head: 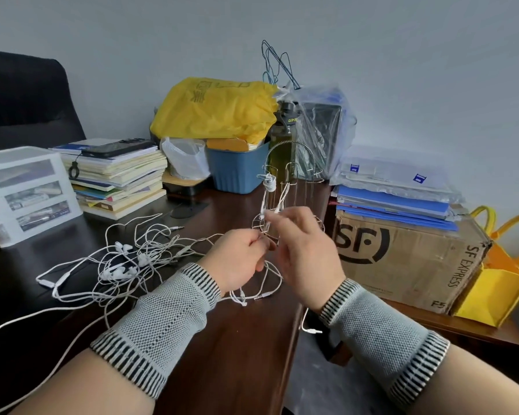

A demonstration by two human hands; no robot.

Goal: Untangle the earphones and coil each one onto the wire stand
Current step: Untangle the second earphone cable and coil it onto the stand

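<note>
Left hand: fingers curled, pinching a white earphone cord.
Right hand: fingertips pinch the same cord before the wire stand.
Beside: tangled earphones on desk.

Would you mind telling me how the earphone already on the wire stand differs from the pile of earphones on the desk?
The earphone on the stand is wound into a tight coil with its ends hanging; the pile lies in loose, crossing loops.
The coiled one hangs off the stand, above the desk; the pile lies flat on the desk.
The coiled one is a single cable; the pile holds several, knotted together.
Both are white and wired.
</note>
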